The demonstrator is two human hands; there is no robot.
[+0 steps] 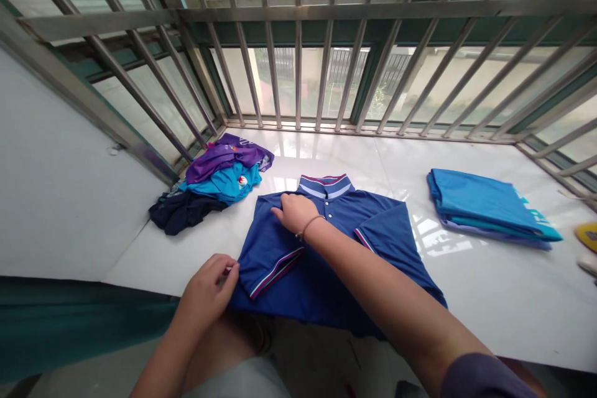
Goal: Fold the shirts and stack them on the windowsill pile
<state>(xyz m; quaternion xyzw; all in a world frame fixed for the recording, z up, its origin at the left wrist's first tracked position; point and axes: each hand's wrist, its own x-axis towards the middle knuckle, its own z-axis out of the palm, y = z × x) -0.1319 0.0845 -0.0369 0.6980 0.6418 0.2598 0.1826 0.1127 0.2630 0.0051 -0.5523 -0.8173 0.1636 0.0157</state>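
A dark blue polo shirt (326, 286) lies spread on the white ledge, its striped collar toward the window and both short sleeves folded inward over the front. Its lower part hangs over the near edge. My left hand (212, 286) pinches the shirt's left side edge, close to the striped sleeve cuff. Reaching across the shirt, my right hand (296, 211) has its fingers curled down onto the cloth near the left shoulder, beside the collar. Its fingertips are partly hidden. A thin bracelet circles the right wrist.
On the white ledge (485, 298), a crumpled pile of purple, light blue and dark clothes (224, 177) sits at left. A stack of folded blue clothes (485, 202) lies at right, with a yellow object (586, 236) beyond it. Metal window bars (298, 68) line the back.
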